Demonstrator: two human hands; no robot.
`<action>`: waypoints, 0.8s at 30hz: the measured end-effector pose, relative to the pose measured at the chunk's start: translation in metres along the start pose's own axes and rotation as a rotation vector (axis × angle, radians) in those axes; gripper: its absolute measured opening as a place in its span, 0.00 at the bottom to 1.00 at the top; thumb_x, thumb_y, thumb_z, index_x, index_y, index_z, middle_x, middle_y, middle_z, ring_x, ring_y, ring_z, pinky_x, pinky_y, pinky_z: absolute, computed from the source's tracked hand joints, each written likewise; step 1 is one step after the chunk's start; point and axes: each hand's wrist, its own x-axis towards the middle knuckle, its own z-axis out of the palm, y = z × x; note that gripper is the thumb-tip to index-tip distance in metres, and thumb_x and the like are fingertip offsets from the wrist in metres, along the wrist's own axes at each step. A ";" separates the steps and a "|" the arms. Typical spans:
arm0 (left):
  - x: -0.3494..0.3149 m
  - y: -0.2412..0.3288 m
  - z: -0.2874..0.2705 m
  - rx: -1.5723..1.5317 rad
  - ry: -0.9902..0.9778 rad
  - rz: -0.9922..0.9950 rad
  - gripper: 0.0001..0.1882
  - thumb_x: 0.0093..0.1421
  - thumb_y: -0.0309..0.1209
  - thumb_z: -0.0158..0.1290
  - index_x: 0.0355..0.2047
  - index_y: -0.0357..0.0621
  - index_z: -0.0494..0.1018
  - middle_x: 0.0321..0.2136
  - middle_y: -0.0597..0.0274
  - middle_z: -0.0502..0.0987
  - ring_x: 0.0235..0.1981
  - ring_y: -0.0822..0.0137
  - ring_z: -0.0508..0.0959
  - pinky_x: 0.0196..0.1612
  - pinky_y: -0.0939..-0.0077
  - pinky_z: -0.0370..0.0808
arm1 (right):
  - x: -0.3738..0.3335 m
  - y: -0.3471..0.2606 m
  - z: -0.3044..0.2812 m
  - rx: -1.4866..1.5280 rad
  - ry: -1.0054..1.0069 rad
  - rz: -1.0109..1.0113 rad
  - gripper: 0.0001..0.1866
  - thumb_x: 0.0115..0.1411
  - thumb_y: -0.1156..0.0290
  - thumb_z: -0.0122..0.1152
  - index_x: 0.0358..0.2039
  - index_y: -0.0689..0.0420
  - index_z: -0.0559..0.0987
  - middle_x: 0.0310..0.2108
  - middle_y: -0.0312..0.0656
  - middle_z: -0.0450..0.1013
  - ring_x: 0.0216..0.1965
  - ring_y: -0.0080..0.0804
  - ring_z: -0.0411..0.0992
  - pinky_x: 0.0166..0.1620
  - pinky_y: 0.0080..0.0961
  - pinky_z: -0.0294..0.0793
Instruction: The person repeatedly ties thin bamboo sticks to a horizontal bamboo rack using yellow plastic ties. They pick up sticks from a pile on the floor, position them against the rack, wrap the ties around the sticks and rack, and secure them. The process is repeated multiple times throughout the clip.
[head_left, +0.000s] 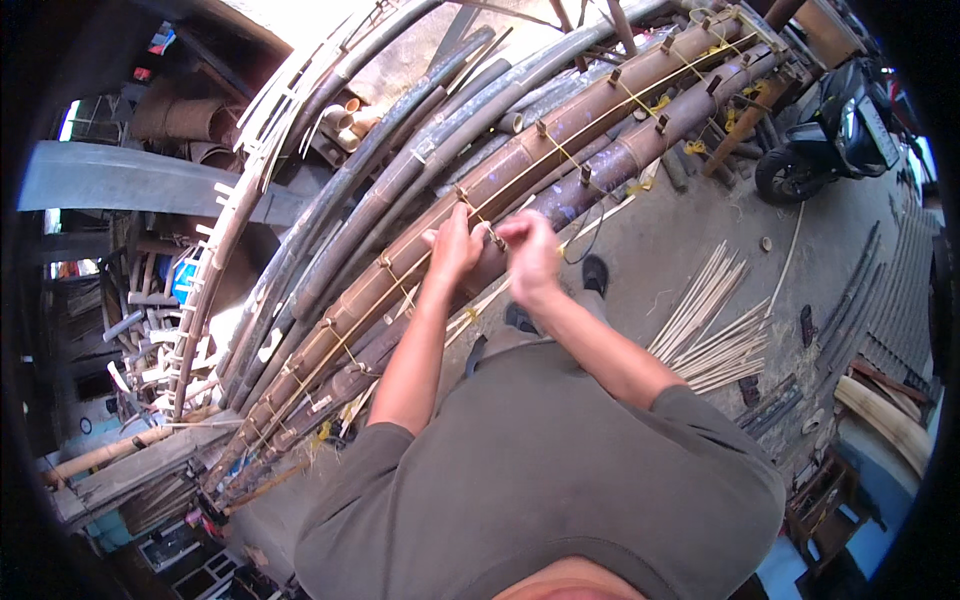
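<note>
Two long brown bamboo poles [500, 175] run diagonally in front of me, side by side. Short wooden pegs [586, 174] stick up along them, and a thin yellow cord [560, 150] is strung lengthwise and across between the pegs. My left hand [456, 246] lies against the poles near one peg, its fingers closed around something I cannot make out. Close beside it, my right hand [532, 258] is over the nearer pole, bent at the wrist and blurred. A small knotted bit of cord or peg [496, 238] shows between the two hands.
More dark bamboo poles [400, 170] lie beyond the work. A curved, pegged bamboo piece [205, 270] stands at left. On the floor to my right are a fanned bundle of pale bamboo sticks [705, 320] and, farther off, a parked motorbike [835, 140]. Wooden supports [745, 125] hold the poles' far end.
</note>
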 end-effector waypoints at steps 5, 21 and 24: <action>0.019 -0.033 0.037 -0.285 0.175 0.107 0.16 0.66 0.40 0.46 0.48 0.45 0.73 0.44 0.48 0.78 0.48 0.50 0.76 0.53 0.54 0.65 | 0.070 0.016 0.123 -1.047 -0.789 -0.186 0.22 0.66 0.55 0.42 0.29 0.59 0.78 0.26 0.46 0.74 0.30 0.36 0.73 0.36 0.34 0.72; 0.026 -0.013 0.004 -0.696 0.311 0.043 0.13 0.65 0.35 0.47 0.34 0.40 0.78 0.25 0.56 0.81 0.26 0.67 0.79 0.32 0.72 0.72 | -0.020 -0.024 -0.023 -1.607 -1.208 -0.150 0.20 0.59 0.59 0.52 0.16 0.57 0.79 0.17 0.52 0.74 0.22 0.53 0.73 0.34 0.47 0.74; 0.076 0.022 -0.058 -0.712 0.357 0.102 0.16 0.70 0.35 0.42 0.36 0.36 0.77 0.18 0.66 0.75 0.20 0.77 0.71 0.26 0.79 0.67 | -0.026 -0.030 -0.023 -1.622 -1.055 -0.189 0.19 0.57 0.60 0.53 0.16 0.58 0.78 0.17 0.53 0.73 0.23 0.51 0.74 0.35 0.44 0.74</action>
